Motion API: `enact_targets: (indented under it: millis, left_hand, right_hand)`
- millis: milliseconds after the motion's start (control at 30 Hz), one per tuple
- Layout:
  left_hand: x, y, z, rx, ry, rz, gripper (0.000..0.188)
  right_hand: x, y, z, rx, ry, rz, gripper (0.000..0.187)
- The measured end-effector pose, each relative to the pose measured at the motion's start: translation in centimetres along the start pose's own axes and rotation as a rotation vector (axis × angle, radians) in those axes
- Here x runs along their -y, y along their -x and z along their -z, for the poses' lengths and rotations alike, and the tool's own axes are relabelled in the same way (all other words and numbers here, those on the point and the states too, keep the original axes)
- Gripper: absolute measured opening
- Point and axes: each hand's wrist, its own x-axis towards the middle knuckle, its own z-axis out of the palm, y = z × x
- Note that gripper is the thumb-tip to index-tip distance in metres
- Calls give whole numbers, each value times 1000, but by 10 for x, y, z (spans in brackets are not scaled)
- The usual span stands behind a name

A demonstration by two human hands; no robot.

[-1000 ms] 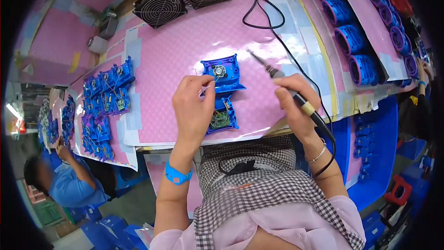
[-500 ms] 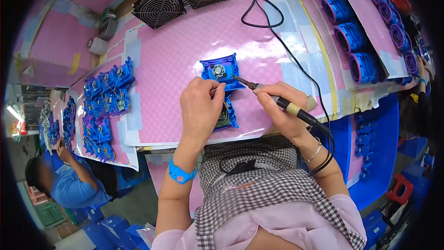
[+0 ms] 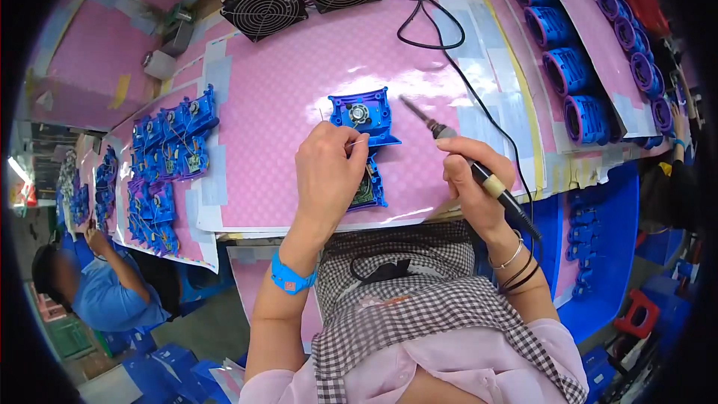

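A blue plastic housing (image 3: 365, 112) with a round silver speaker-like part in it lies on the pink-covered bench. Below it sits a second blue housing half holding a green circuit board (image 3: 364, 191), partly covered by my left hand (image 3: 329, 172). That hand is closed at the housing's near edge, thumb and forefinger pinching a thin light wire (image 3: 357, 142). My right hand (image 3: 481, 179) grips a soldering iron (image 3: 488, 179) by its handle. The iron's tip points up and left, in the air to the right of the housing, apart from it.
Two black fans (image 3: 265, 7) stand at the back, near a black cable (image 3: 464, 75). Several wired blue housings (image 3: 168, 135) lie at left. Blue ring-shaped parts (image 3: 585, 118) line the right, above a blue bin (image 3: 609, 239). A co-worker (image 3: 112, 292) sits at left; another person's arm shows far right.
The soldering iron's tip has come away from the housing, moving up and to the right with my right hand. My left hand keeps its pinch on the wire.
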Motion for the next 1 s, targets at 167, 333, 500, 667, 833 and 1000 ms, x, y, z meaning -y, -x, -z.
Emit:
enact_targets:
  millis: [167, 333, 500, 667, 833, 1000]
  left_hand:
    - [10, 2, 24, -49, -81, 2, 13]
    - [31, 22, 76, -215, 330, 92, 18]
    - [70, 64, 93, -432, 1130, 382, 39]
    - [82, 67, 37, -517, 1331, 638, 23]
    - [79, 5, -3, -343, 1452, 760, 35]
    - [104, -20, -23, -409, 1311, 714, 43]
  right_hand:
    - [6, -7, -21, 72, -134, -114, 18]
    - [9, 5, -47, 322, 81, 55, 36]
    - [-7, -2, -85, 493, 183, 56, 41]
    - [-18, -82, -134, 441, 21, 217, 55]
    - [-31, -108, -55, 77, -67, 262, 31]
    - [-83, -151, 145, -786, 287, 325, 23]
